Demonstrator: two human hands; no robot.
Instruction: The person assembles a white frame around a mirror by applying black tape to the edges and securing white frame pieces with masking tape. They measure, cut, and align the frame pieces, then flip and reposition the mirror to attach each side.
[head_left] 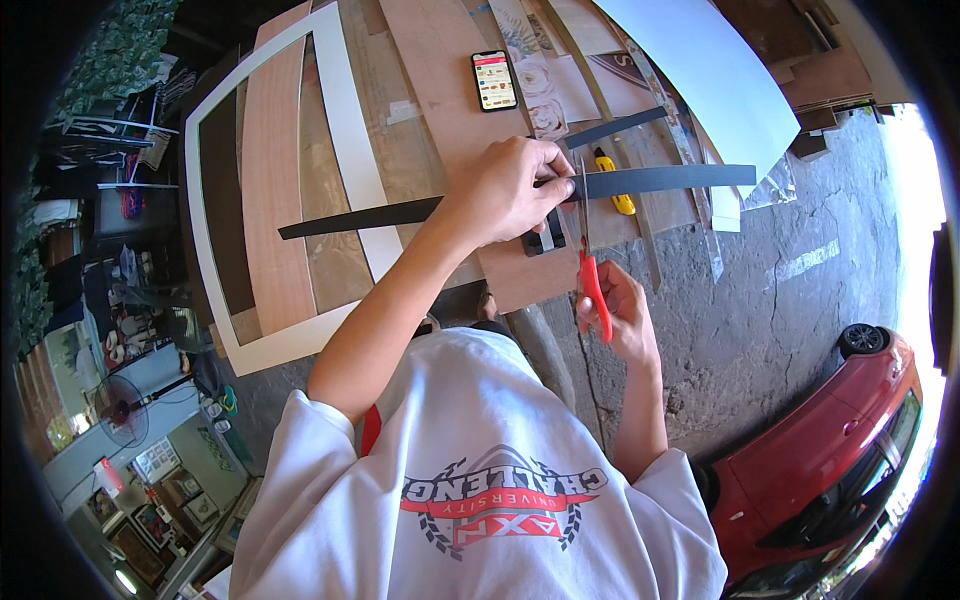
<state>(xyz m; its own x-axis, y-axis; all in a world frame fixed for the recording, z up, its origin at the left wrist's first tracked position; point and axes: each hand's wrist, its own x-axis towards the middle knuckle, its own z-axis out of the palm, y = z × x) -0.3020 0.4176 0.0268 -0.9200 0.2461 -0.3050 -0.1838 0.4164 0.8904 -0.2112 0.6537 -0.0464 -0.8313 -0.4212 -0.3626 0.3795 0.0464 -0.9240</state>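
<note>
A long dark strip [670,181] runs crosswise in front of me, pinched in my left hand [510,190] near its middle. My right hand [618,310] grips the red handles of a pair of scissors [594,290]. The blades point away from me and meet the strip just right of my left fingertips; whether they have cut into it cannot be made out. Beyond the strip lies a shorter dark strip [618,128]. A yellow utility knife [612,182] rests on the table, partly covered by the long strip. Below my left hand a small black object [545,238] is partly hidden.
The worktable is covered with boards [425,60]. A white mat frame [350,120] lies on the left, a phone [494,80] near the middle and a large white sheet [710,75] on the right. A red car [820,450] stands at lower right, a fan [120,408] at far left.
</note>
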